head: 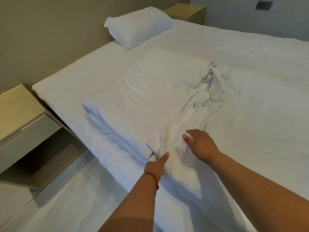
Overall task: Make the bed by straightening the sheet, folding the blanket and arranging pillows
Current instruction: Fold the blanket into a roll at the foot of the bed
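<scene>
Your left hand (159, 162) is down at the near edge of the bed (70, 84), grip closed on a bunched fold of the white blanket (142, 101), with the thumb lying along the top of the cloth and the other fingers hidden under it. A thin red string (153, 177) circles that wrist. Your right hand (199, 144) sits just beside it, further onto the bed, and its grip is released: fingers spread and slightly curled, fingertips touching the same ridge of blanket (palm facing down, nothing pinched).

Beyond both hands the blanket lies in a rough folded rectangle, its stacked layers showing on the side left of your left grip. A crumpled ridge runs away from your right fingertips toward the middle of the bed. Under it all, the sheet (250, 67) spreads mostly flat to the right of your right hand.

Far ahead of your left grip, one white pillow (138, 25) rests at the head corner against the wall. A nightstand (20, 118) stands well left of your left hand, another (187, 12) beyond the pillow.
</scene>
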